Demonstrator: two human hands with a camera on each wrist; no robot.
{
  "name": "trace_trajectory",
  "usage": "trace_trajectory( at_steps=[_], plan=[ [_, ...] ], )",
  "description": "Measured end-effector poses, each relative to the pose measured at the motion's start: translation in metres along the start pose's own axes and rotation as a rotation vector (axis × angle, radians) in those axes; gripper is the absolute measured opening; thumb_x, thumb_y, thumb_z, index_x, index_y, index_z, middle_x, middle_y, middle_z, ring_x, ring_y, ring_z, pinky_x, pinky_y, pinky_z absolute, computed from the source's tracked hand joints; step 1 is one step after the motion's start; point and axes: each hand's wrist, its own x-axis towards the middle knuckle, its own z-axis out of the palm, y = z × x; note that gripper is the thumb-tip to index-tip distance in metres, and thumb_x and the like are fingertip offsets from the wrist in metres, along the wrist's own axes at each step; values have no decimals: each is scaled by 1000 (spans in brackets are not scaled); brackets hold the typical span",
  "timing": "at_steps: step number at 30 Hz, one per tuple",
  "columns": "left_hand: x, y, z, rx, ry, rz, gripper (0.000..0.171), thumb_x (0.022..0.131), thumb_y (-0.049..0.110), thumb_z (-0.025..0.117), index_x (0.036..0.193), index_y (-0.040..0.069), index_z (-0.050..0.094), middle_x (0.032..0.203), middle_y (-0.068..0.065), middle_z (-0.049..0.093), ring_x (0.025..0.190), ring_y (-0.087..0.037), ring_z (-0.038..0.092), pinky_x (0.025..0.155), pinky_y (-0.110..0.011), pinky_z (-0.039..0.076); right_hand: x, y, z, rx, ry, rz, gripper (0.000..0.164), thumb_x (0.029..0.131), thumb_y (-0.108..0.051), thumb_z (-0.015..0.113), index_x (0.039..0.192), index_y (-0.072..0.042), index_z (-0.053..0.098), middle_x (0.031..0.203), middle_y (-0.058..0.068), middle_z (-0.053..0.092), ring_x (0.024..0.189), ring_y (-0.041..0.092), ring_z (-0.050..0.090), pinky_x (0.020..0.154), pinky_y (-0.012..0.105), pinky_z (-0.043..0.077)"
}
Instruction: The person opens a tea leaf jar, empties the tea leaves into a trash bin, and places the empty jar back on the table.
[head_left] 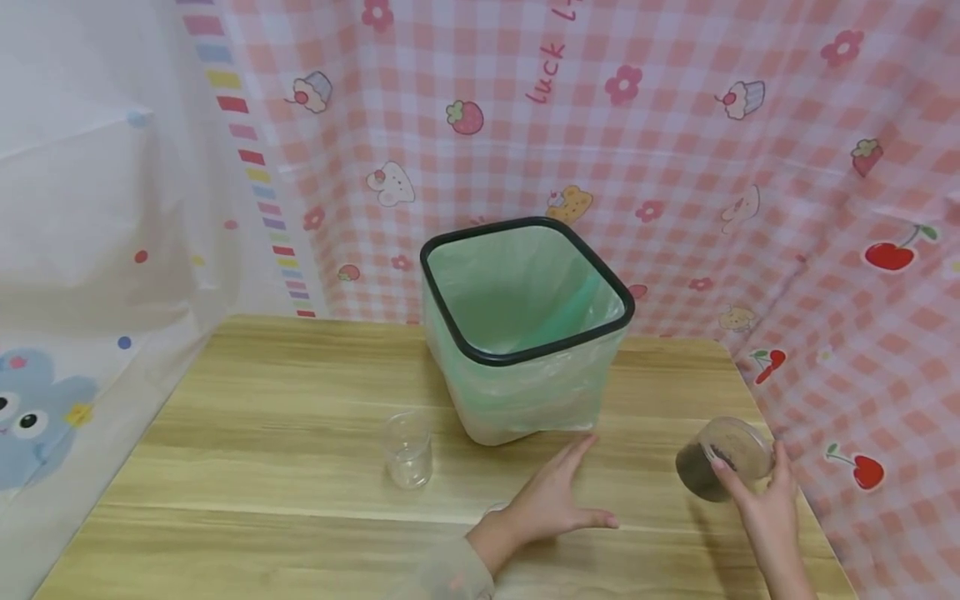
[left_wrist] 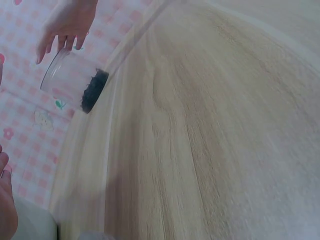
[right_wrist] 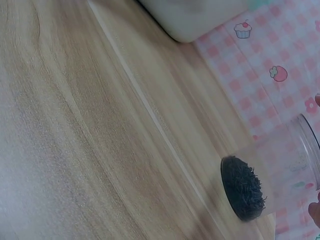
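A clear jar (head_left: pixel 738 450) with dark, shredded dry bits (right_wrist: pixel 245 187) in its bottom stands near the table's right edge. My right hand (head_left: pixel 765 508) is spread about the jar's upper part, thumb on one side and fingers on the other. Small gaps show between the fingertips and the rim in the right wrist view. My left hand (head_left: pixel 543 500) hovers over the table in front of a square bin (head_left: pixel 525 392), fingers extended and thumb apart, holding nothing. Left of that hand stands a clear plastic cup (head_left: pixel 409 454).
The bin has a black rim and a pale green bag lining. Behind the wooden table (head_left: pixel 300 417) and along its right side hangs a pink checked cloth (head_left: pixel 510 158). A white printed sheet (head_left: pixel 97 208) hangs at the left. A small pale edge shows beside my left wrist.
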Motion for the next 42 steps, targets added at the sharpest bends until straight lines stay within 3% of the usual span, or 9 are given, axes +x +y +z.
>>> trace_trajectory(
  at_steps=[4, 9, 19, 35, 42],
  plan=[
    [5, 3, 5, 5, 7, 7, 102, 71, 52, 74, 150, 25, 15, 150, -3, 28, 133, -22, 34, 105, -38, 36, 2, -1, -1, -9, 10, -1, 99, 87, -41, 62, 149, -13, -10, 153, 21, -6, 138, 44, 0, 107, 63, 9],
    [12, 6, 12, 7, 5, 19, 102, 71, 53, 75, 149, 26, 15, 150, -3, 29, 134, -20, 33, 105, -37, 36, 3, 0, -3, -26, -10, 18, 100, 87, -44, 60, 148, -14, -13, 153, 19, -15, 137, 44, -8, 106, 65, 5],
    [30, 12, 21, 45, 29, 65, 101, 73, 56, 71, 149, 18, 17, 150, -3, 28, 135, -18, 30, 106, -32, 33, 6, 3, -3, -16, 17, 3, 100, 86, -42, 62, 149, -12, -10, 153, 19, -12, 138, 41, -5, 108, 62, 5],
    [56, 21, 46, -18, 24, 30, 101, 70, 52, 76, 147, 15, 23, 148, -1, 31, 133, -14, 33, 104, -26, 35, 6, 11, -12, -19, 25, 30, 99, 87, -39, 62, 149, -13, -11, 153, 21, -12, 137, 45, -1, 109, 59, 7],
    [69, 28, 52, 32, -4, 17, 101, 69, 56, 74, 147, 17, 23, 148, 2, 30, 132, -13, 34, 102, -25, 36, 9, 7, -12, -35, 10, 44, 99, 87, -41, 60, 148, -11, -12, 151, 27, -10, 133, 53, 6, 107, 63, 11]
  ],
)
